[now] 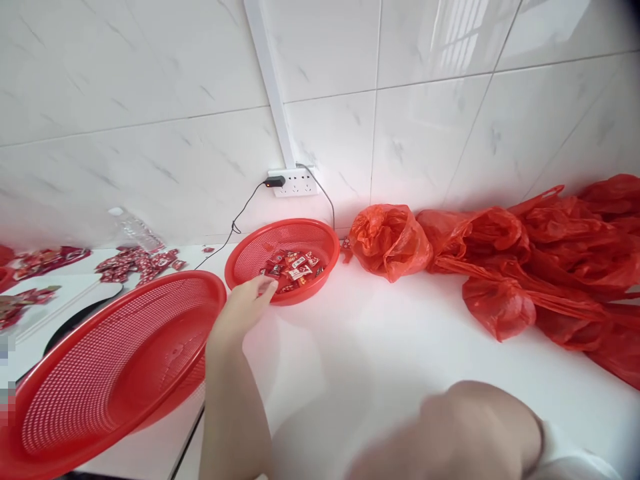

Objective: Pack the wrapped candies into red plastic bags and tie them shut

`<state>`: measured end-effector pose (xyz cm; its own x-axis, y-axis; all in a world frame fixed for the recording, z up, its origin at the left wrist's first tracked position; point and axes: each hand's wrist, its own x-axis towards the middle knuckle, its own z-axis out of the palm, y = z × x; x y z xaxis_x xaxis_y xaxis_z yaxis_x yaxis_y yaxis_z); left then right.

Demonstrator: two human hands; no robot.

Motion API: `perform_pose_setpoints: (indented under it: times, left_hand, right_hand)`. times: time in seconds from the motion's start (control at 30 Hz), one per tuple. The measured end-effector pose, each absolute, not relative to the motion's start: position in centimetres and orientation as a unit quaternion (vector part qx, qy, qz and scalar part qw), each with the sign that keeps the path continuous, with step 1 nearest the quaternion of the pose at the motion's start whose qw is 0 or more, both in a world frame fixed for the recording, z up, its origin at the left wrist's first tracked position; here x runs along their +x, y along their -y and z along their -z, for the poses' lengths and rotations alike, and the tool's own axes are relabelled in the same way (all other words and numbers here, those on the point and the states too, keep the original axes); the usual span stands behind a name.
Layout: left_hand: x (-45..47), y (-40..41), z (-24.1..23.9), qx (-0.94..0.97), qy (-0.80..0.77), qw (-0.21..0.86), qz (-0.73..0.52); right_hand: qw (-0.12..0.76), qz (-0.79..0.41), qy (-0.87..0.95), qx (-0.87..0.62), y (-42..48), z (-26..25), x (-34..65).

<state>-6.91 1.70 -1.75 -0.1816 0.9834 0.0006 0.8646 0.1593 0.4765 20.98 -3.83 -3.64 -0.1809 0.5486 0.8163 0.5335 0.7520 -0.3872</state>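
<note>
My left hand (245, 307) reaches to the near left edge of a small red plastic basket (313, 288). Its fingers are closed at the rim, with the fingertips partly hidden. Inside the basket lie several small wrapped sweets (299, 268), in red and pale wrappers. Low in the view, my right hand (425, 427) is above the white table, smeared by motion, and its fingers cannot be made out. Left of my left forearm, a large red mesh basket (165, 320) stands tilted with nothing in it.
Red plastic bags (390, 241) line the wall on the right. A power strip (296, 182) with a plugged-in cable is on the tiled wall. At the left are red patterned packets (137, 265) and a clear plastic bottle (137, 229) on its side.
</note>
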Motion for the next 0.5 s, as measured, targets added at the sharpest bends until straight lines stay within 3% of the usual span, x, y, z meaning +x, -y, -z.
perform_pose_setpoints:
  times: [0.1, 0.2, 0.33, 0.5]
  left_hand:
    - [-6.3, -1.5, 1.7, 0.628, -0.737, 0.162, -0.189]
    - [-5.4, -1.0, 1.1, 0.639, -0.721, 0.181, -0.197]
    - [-4.3, -0.6, 0.5, 0.655, -0.699, 0.217, -0.188]
    - [-3.2, -0.8, 0.9, 0.679, -0.667, 0.233, -0.199]
  right_hand:
    - [0.467, -0.095, 0.798, -0.369, -0.5, 4.6, 20.8]
    - [0.345, -0.257, 0.72, -0.545, -7.3, 6.7, 22.0]
    - [0.363, -0.249, 0.612, -0.657, -13.9, 10.6, 24.6]
    - [0.443, -0.301, 0.529, -0.658, -15.7, 13.4, 25.7]
